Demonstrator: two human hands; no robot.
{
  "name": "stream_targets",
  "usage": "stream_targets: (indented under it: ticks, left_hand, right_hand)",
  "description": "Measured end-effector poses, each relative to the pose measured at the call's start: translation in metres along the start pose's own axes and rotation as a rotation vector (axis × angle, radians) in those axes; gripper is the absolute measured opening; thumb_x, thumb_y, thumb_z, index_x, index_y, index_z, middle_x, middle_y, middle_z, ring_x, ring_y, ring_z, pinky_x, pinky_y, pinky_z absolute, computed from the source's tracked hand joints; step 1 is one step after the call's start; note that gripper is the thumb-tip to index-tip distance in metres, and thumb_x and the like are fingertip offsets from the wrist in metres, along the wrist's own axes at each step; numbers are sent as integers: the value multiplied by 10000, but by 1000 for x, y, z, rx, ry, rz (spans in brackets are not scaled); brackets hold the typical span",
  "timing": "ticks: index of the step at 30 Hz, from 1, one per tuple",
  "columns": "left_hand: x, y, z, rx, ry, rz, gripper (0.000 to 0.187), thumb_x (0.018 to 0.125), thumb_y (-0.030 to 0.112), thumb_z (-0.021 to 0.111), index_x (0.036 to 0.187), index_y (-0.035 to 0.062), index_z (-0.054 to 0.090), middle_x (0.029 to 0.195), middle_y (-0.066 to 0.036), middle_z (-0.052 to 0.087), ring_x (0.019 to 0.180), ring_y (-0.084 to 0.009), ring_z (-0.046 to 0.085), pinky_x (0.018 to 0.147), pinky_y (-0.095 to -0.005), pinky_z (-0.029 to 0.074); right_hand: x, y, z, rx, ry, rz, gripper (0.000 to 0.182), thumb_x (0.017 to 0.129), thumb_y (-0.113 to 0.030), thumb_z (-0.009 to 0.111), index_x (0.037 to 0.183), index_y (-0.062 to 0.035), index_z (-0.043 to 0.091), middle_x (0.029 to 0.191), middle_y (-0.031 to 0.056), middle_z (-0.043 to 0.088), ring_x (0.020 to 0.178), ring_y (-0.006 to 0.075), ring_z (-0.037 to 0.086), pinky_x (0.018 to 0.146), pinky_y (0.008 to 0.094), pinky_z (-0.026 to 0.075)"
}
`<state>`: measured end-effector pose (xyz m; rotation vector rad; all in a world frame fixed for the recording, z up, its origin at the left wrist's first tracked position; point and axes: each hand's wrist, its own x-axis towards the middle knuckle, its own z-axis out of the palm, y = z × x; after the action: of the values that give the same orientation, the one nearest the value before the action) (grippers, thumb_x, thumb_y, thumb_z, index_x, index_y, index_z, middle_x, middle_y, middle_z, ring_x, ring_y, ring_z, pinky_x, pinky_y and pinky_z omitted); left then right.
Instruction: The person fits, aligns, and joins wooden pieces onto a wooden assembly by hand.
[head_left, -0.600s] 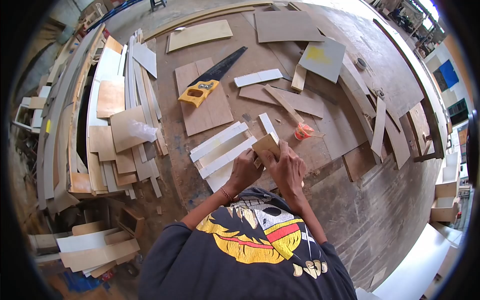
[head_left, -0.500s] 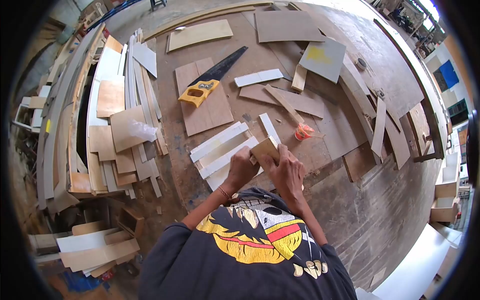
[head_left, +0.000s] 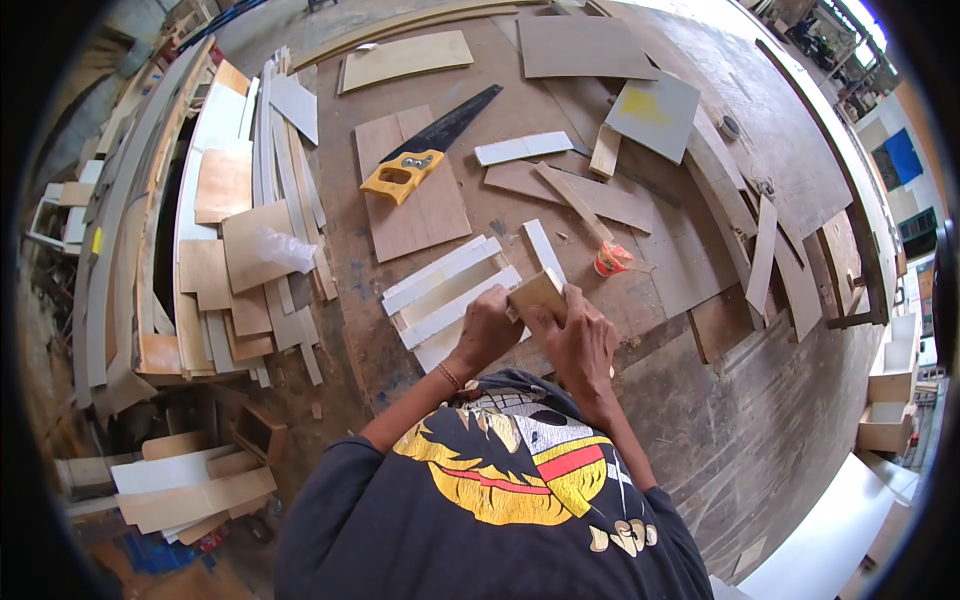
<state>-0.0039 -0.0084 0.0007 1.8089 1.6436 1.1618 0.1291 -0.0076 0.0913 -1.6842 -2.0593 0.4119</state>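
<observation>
My right hand (head_left: pixel 580 345) is closed around a small brown wooden board (head_left: pixel 540 294), its thumb lying across the face. At the board's left edge my left hand (head_left: pixel 487 325) is closed too, fingers pinched together; what lies between those fingertips is hidden. Just left of the hands rests a frame of white strips (head_left: pixel 440 272) over a light wood piece. A short white strip (head_left: pixel 544 250) lies beyond the held board. To the right of it stands an orange-red cup (head_left: pixel 610 260) with a stick across its top.
A handsaw with a yellow handle (head_left: pixel 405 175) lies on a brown plywood panel (head_left: pixel 420 230). Farther off are a pale board (head_left: pixel 408 60), a grey-brown sheet (head_left: pixel 585 48) and a square with a yellow smear (head_left: pixel 672 125). Stacked offcuts (head_left: pixel 225 190) line the left side.
The view has shifted slightly, so the bench things sit a little differently in the picture. Both hands keep their hold on the small board, which has barely moved.
</observation>
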Motion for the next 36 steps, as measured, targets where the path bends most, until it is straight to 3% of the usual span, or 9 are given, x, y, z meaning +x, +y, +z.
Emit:
stream_targets:
  ticks: [5, 8, 15, 18, 21, 24, 30, 33, 36]
  left_hand:
    - [0, 4, 4, -96, 27, 106, 175, 703, 108, 679, 748, -15, 564, 711, -194, 568, 668, -380, 577, 594, -425, 473]
    - [-1, 2, -4, -75, -25, -81, 173, 693, 90, 674, 778, -23, 575, 732, -193, 573, 691, -375, 580, 612, -426, 478]
    - [-6, -2, 9, -43, 9, 127, 169, 705, 63, 663, 832, -15, 584, 760, -184, 598, 697, -381, 595, 587, -389, 483]
    - [-4, -2, -1, -85, -31, -40, 193, 697, 54, 663, 858, -24, 591, 796, -196, 598, 735, -373, 597, 626, -390, 487]
    - [1, -2, -6, 36, -65, 14, 198, 677, 62, 663, 819, -39, 569, 785, -203, 579, 708, -373, 578, 621, -410, 479]
    - [1, 7, -3, -71, 57, 237, 179, 679, 62, 660, 796, -21, 553, 747, -187, 563, 684, -365, 565, 602, -405, 471]
    - [0, -16, -4, 63, 4, 105, 180, 678, 53, 658, 785, -8, 527, 765, -180, 549, 730, -352, 564, 626, -406, 461]
    - [4, -6, -14, 8, 26, 84, 216, 685, 64, 673, 823, -5, 521, 770, -174, 548, 732, -354, 569, 648, -394, 465]
    - [4, 1, -11, -173, 10, 33, 215, 722, 90, 686, 836, 23, 517, 777, -134, 564, 697, -288, 595, 626, -351, 474]
  right_hand:
    - [4, 1, 4, -5, 32, 27, 332, 799, -315, 641, 940, -31, 542, 818, 184, 642, 701, 353, 634, 599, 424, 484]
    - [-3, 1, 2, 11, -7, 13, 328, 799, -314, 641, 926, -29, 540, 818, 187, 641, 699, 354, 634, 596, 421, 482]
    - [7, 4, 4, 9, 11, 40, 335, 796, -318, 645, 927, -27, 543, 803, 190, 638, 705, 354, 633, 594, 415, 479]
    - [1, 2, 4, 31, 20, 23, 339, 796, -316, 644, 925, -21, 540, 814, 194, 640, 708, 359, 632, 598, 422, 479]
    - [1, 1, 2, 32, -26, 27, 333, 798, -313, 641, 925, -23, 539, 836, 195, 642, 714, 360, 632, 598, 424, 478]
    - [7, 2, 1, 58, 12, 47, 330, 794, -309, 647, 927, -27, 540, 837, 194, 643, 721, 357, 632, 605, 421, 478]
    - [0, 3, -7, 59, -36, 60, 344, 785, -299, 662, 987, -37, 565, 810, 190, 648, 734, 361, 633, 629, 418, 477]
    - [-1, 6, -16, 108, -70, 124, 318, 787, -290, 662, 983, -53, 583, 805, 186, 653, 741, 359, 636, 640, 425, 473]
    - [7, 10, -26, 186, 55, 227, 286, 787, -271, 662, 967, -60, 591, 800, 166, 663, 747, 340, 642, 663, 412, 469]
